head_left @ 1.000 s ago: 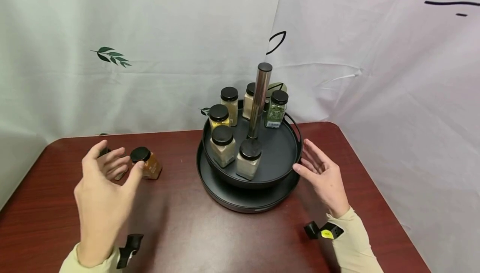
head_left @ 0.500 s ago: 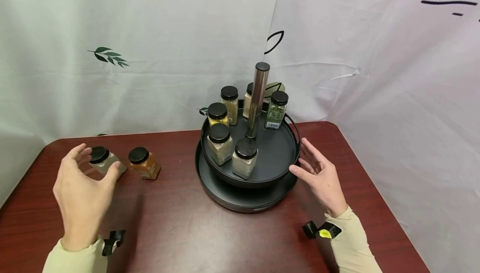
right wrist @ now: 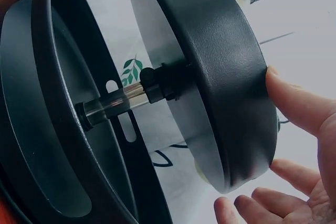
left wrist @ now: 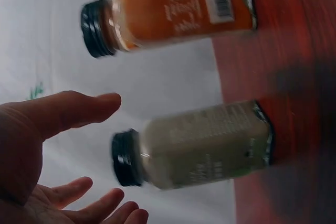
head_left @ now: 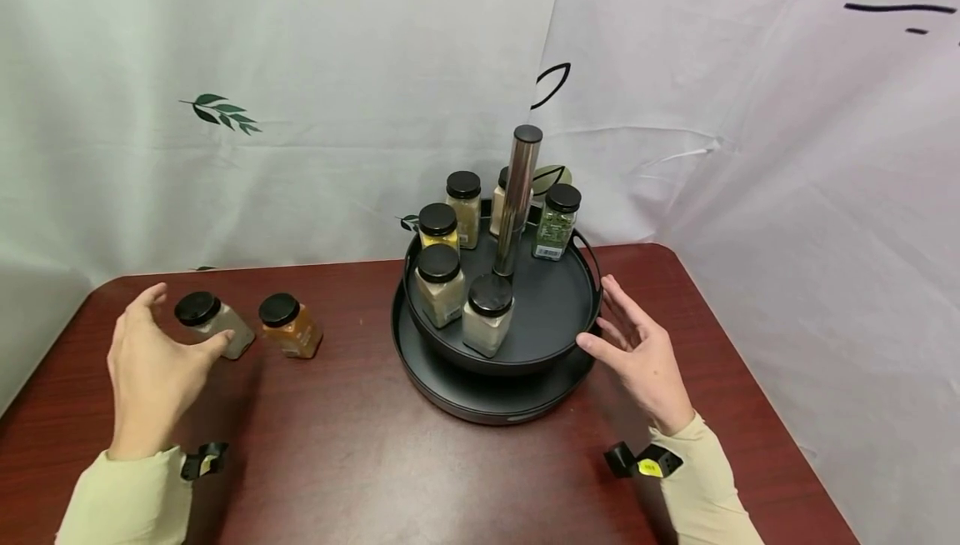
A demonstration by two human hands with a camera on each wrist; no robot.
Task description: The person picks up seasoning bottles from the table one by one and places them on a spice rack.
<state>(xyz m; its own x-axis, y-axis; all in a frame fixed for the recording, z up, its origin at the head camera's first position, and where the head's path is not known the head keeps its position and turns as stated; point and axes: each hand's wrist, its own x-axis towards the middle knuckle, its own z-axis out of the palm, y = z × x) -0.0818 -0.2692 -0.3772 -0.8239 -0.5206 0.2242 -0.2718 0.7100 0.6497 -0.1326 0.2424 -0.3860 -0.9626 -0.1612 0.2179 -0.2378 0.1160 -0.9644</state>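
My left hand (head_left: 153, 370) is spread, thumb and fingers apart, beside a glass spice jar (head_left: 234, 333) of greyish powder with a black lid. In the left wrist view, this jar (left wrist: 205, 148) stands just beyond the fingertips, with a gap between them. Close to its right is a jar of orange spice (head_left: 302, 335). On the other side, my right hand (head_left: 648, 362) rests its thumb and fingertips at the rim of the upper tray (head_left: 551, 299) of a black two-tier rack. The fingers lie loosely extended in the right wrist view.
Several black-lidded spice jars, among them one with green herbs (head_left: 555, 228), stand on the upper tray around a metal post (head_left: 517, 203). Below is the wider lower tray (head_left: 487, 410). A white cloth (head_left: 337, 112) hangs behind the red-brown table (head_left: 360, 462).
My left hand has moved left, from in front of the grey-powder jar to its left side, uncovering it. The right hand has stayed at the tray's rim.
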